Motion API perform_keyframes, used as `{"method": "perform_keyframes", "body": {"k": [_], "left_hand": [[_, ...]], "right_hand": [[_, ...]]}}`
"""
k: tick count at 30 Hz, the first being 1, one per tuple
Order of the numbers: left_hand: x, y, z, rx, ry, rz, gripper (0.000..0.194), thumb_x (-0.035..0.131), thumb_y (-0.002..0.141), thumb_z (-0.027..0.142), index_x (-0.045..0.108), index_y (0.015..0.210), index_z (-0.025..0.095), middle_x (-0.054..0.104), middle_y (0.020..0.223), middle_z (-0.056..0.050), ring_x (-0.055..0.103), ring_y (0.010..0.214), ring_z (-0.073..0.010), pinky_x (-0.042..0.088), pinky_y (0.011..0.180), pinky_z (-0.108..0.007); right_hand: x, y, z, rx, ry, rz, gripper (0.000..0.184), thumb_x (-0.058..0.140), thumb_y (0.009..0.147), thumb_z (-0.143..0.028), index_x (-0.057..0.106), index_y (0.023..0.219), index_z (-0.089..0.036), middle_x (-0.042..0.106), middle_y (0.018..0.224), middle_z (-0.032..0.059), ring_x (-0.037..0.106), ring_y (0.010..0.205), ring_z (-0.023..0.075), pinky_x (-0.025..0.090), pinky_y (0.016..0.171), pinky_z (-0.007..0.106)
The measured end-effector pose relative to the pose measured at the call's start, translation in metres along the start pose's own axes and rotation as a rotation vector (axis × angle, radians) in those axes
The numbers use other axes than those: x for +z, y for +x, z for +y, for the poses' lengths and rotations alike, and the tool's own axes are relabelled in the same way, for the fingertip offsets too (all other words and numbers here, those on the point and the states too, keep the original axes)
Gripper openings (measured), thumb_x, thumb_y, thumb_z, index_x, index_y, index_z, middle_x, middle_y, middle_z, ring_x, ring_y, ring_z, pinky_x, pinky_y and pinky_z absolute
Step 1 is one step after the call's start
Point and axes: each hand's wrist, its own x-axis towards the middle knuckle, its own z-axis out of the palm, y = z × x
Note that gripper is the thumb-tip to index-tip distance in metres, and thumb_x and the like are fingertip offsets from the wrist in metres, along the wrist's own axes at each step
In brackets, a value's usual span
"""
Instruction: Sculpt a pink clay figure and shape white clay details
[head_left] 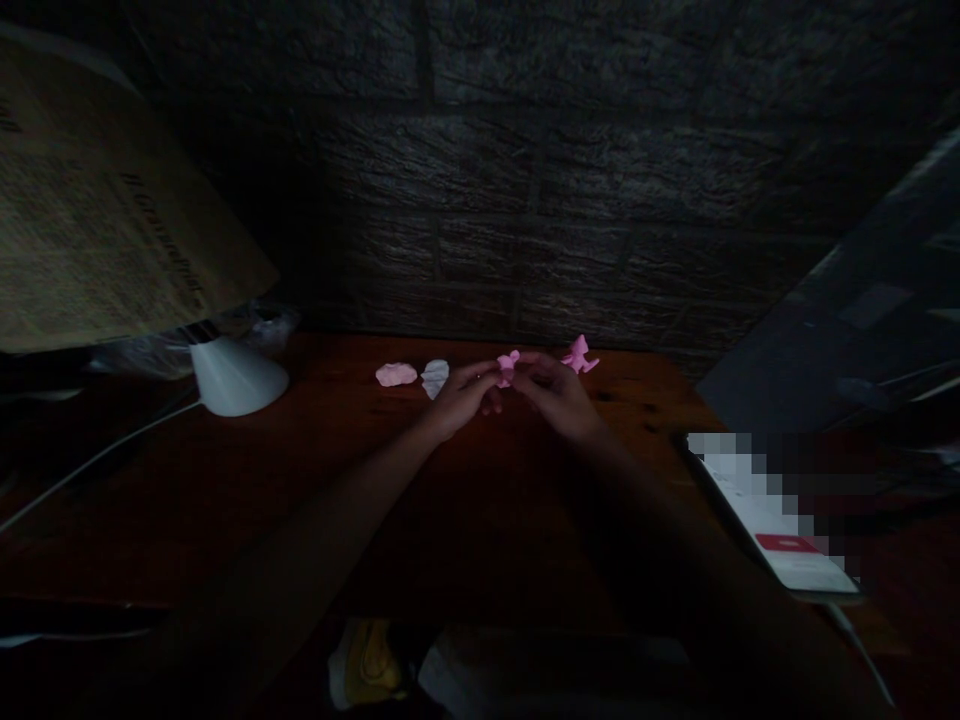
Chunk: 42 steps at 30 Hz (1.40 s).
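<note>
Between my two hands, above the wooden table (375, 480), is a small pink clay figure (508, 366) with rounded knobs on top. My left hand (466, 393) pinches it from the left with its fingers closed. From the right, the fingers of my right hand (553, 388) press on it too; the fingertips partly hide it. Just left of my left hand lies a flat white piece (435, 378), crinkled at the surface. Farther left is a flat pale pink lump (396, 374). Behind my right hand stands another pink figure (580, 354) with a pointed top.
A lamp with a printed paper-like shade (112, 220) and white cone base (236, 375) stands at left, its cord crossing the table. At right lies a lit phone or tablet (765, 530) with a cable. A dark brick-patterned wall (480, 170) rises behind the table.
</note>
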Motion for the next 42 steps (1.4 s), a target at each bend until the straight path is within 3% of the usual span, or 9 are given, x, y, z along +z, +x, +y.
{"method": "perform_keyframes", "body": {"k": [4, 9, 15, 18, 22, 29, 33, 38, 42], "left_hand": [[-0.001, -0.001, 0.001, 0.013, -0.034, -0.050, 0.034, 0.062, 0.084, 0.034, 0.073, 0.110, 0.015, 0.066, 0.072, -0.002, 0.058, 0.056, -0.0113, 0.039, 0.051, -0.024], [-0.001, -0.004, 0.002, 0.149, 0.056, -0.118, 0.033, 0.076, 0.078, 0.034, 0.073, 0.106, 0.017, 0.070, 0.081, -0.002, 0.057, 0.059, -0.0093, 0.042, 0.054, -0.024], [-0.001, -0.004, 0.001, 0.228, 0.114, -0.098, 0.025, 0.074, 0.083, 0.031, 0.074, 0.104, 0.017, 0.073, 0.087, -0.004, 0.058, 0.059, -0.0094, 0.045, 0.056, -0.024], [-0.001, -0.002, -0.002, 0.240, 0.134, -0.108, 0.027, 0.071, 0.085, 0.032, 0.074, 0.106, 0.016, 0.075, 0.091, -0.006, 0.057, 0.057, -0.0089, 0.046, 0.055, -0.025], [-0.002, -0.001, -0.003, 0.263, 0.118, -0.088, 0.029, 0.072, 0.084, 0.031, 0.075, 0.108, 0.016, 0.077, 0.097, -0.008, 0.058, 0.056, -0.0084, 0.046, 0.055, -0.025], [-0.003, -0.005, 0.005, 0.225, 0.081, -0.009, 0.023, 0.073, 0.084, 0.032, 0.077, 0.102, 0.018, 0.077, 0.090, -0.007, 0.059, 0.056, -0.0082, 0.044, 0.053, -0.023], [-0.001, -0.006, 0.007, 0.190, 0.038, 0.055, 0.021, 0.075, 0.082, 0.032, 0.076, 0.098, 0.018, 0.074, 0.081, -0.004, 0.057, 0.055, -0.0083, 0.042, 0.053, -0.023], [0.000, -0.006, 0.007, 0.186, 0.048, 0.076, 0.024, 0.078, 0.078, 0.035, 0.076, 0.094, 0.018, 0.070, 0.075, -0.002, 0.055, 0.057, -0.0088, 0.040, 0.052, -0.023], [-0.001, -0.006, 0.008, 0.172, 0.021, 0.081, 0.022, 0.077, 0.079, 0.038, 0.075, 0.088, 0.018, 0.067, 0.070, 0.000, 0.052, 0.056, -0.0087, 0.038, 0.053, -0.023]], "right_hand": [[-0.002, 0.000, -0.001, 0.010, 0.005, -0.049, 0.033, 0.076, 0.080, -0.043, 0.070, 0.104, -0.022, 0.065, 0.075, -0.0025, 0.049, 0.057, 0.0096, 0.037, 0.053, 0.025], [-0.002, 0.001, 0.000, 0.035, 0.068, -0.044, 0.029, 0.072, 0.082, -0.046, 0.071, 0.097, -0.021, 0.063, 0.070, -0.0023, 0.043, 0.051, 0.0090, 0.034, 0.047, 0.025], [-0.004, 0.003, 0.003, 0.051, 0.072, -0.011, 0.030, 0.073, 0.082, -0.048, 0.071, 0.097, -0.022, 0.059, 0.065, -0.0034, 0.041, 0.050, 0.0089, 0.032, 0.046, 0.025], [-0.008, 0.003, 0.001, 0.044, 0.124, 0.038, 0.040, 0.079, 0.078, -0.049, 0.069, 0.108, -0.024, 0.065, 0.075, -0.0022, 0.046, 0.053, 0.0091, 0.034, 0.047, 0.025], [-0.013, 0.004, -0.004, 0.053, 0.155, 0.045, 0.039, 0.084, 0.072, -0.049, 0.074, 0.100, -0.024, 0.069, 0.077, 0.0005, 0.058, 0.065, 0.0134, 0.043, 0.054, 0.027], [-0.013, 0.004, -0.002, 0.072, 0.223, 0.065, 0.036, 0.086, 0.068, -0.047, 0.078, 0.093, -0.023, 0.075, 0.086, 0.0021, 0.065, 0.076, 0.0154, 0.051, 0.070, 0.030], [-0.012, 0.004, 0.004, 0.147, 0.195, 0.022, 0.036, 0.084, 0.069, -0.050, 0.079, 0.094, -0.024, 0.076, 0.093, 0.0037, 0.066, 0.081, 0.0163, 0.052, 0.072, 0.030], [-0.011, 0.005, 0.007, 0.080, 0.157, 0.027, 0.036, 0.085, 0.069, -0.052, 0.080, 0.091, -0.024, 0.076, 0.093, 0.0034, 0.064, 0.080, 0.0156, 0.052, 0.074, 0.030], [-0.010, 0.004, 0.006, 0.147, 0.177, -0.035, 0.037, 0.086, 0.068, -0.054, 0.080, 0.089, -0.025, 0.075, 0.090, 0.0032, 0.065, 0.079, 0.0157, 0.053, 0.072, 0.030]]}}
